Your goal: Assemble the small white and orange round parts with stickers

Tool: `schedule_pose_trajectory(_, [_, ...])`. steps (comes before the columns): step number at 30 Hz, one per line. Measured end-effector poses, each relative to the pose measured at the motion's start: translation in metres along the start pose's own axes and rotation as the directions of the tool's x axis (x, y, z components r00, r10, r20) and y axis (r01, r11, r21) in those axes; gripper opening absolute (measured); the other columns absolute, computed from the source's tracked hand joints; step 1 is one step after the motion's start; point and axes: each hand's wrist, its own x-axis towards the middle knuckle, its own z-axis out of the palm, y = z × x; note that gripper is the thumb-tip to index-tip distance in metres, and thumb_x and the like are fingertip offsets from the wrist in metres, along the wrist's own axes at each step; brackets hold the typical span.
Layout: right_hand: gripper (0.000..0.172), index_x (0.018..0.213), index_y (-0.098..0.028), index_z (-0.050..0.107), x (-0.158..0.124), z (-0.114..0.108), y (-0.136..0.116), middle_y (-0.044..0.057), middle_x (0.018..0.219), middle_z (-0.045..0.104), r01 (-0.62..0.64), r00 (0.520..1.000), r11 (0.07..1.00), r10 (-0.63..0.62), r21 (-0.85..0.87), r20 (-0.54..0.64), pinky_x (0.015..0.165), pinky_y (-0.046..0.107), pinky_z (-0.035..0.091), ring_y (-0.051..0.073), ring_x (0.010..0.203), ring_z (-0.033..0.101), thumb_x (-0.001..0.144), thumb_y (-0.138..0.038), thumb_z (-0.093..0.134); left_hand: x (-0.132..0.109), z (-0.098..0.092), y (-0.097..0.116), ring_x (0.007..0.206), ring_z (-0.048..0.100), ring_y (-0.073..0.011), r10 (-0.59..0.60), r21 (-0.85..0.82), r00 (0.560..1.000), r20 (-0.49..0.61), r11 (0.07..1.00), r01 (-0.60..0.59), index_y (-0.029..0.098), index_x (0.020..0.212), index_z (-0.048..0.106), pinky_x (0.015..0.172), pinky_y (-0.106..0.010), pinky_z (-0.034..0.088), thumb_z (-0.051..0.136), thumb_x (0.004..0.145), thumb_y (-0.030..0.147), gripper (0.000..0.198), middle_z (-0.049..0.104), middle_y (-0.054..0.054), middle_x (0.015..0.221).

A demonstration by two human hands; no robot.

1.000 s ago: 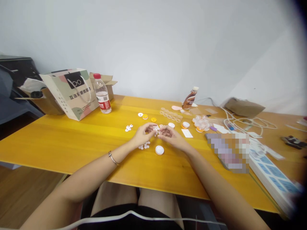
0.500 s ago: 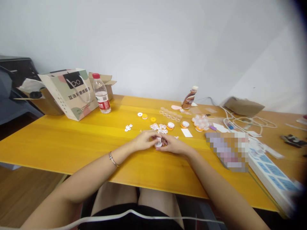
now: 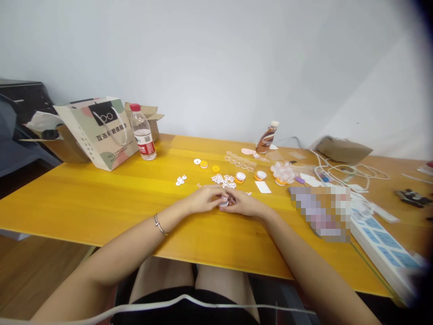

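My left hand [image 3: 204,198] and my right hand [image 3: 248,203] meet over the yellow tabletop, fingers curled around a small white round plastic piece [image 3: 223,204]. Most of that piece is hidden by my fingers. Just beyond my hands lies a pile of white openwork plastic pieces [image 3: 224,181]. Past the pile are a yellow disc [image 3: 215,169], a yellow-and-white disc [image 3: 203,164] and a white disc [image 3: 197,161]. Several small white pieces [image 3: 181,181] lie to the left. Two white-and-orange round parts [image 3: 240,177] sit right of the pile.
A clear tray [image 3: 241,161] lies behind the parts, with a white card [image 3: 263,187] to their right. Farther out stand a water bottle [image 3: 144,135], paper bag [image 3: 101,135] and brown drink bottle [image 3: 268,139]. Cables [image 3: 338,169] and a power strip [image 3: 385,246] occupy the right side.
My left fingers have come down over the white round piece, so less of it shows now. Both arms stay nearly where they were.
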Motion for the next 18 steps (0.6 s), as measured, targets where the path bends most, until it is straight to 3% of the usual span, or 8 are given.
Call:
schedule_pose_trajectory(12, [0.026,0.084,-0.016,0.052,0.002,0.001,-0.001,-0.003,0.071,0.048,0.025,1.0,1.0,-0.025,-0.012,-0.005,0.056,0.022,0.033,0.009,0.061,0.041,0.069,-0.035,0.061,-0.001,0.004,0.001,0.082,0.056,-0.0138,-0.04,-0.015,0.998,-0.038,0.999,0.04,0.016,0.089,0.061,0.076,-0.024,0.044,0.051,0.081,0.024,0.015,0.061,-0.005,0.089])
schedule_pose_trajectory(15, [0.032,0.092,-0.016,0.053,0.002,0.001,0.001,-0.002,0.073,0.05,0.028,1.0,0.999,-0.028,-0.027,-0.014,0.057,0.023,0.034,0.01,0.063,0.042,0.069,-0.037,0.062,0.006,0.004,0.0,0.082,0.056,-0.014,-0.056,0.02,0.992,-0.109,0.998,0.058,0.016,0.09,0.06,0.078,-0.026,0.044,0.05,0.082,0.028,0.017,0.061,-0.005,0.088])
schedule_pose_trajectory(18, [0.035,0.089,-0.016,0.052,0.0,0.001,0.002,-0.004,0.066,0.045,-0.038,0.998,0.996,0.034,-0.081,-0.051,0.053,0.022,0.032,0.01,0.058,0.039,0.066,-0.04,0.064,0.028,-0.003,-0.006,0.084,0.056,-0.0149,-0.056,0.128,0.968,-0.243,0.988,0.089,0.014,0.09,0.058,0.08,-0.028,0.044,0.045,0.084,0.03,0.021,0.06,-0.005,0.086])
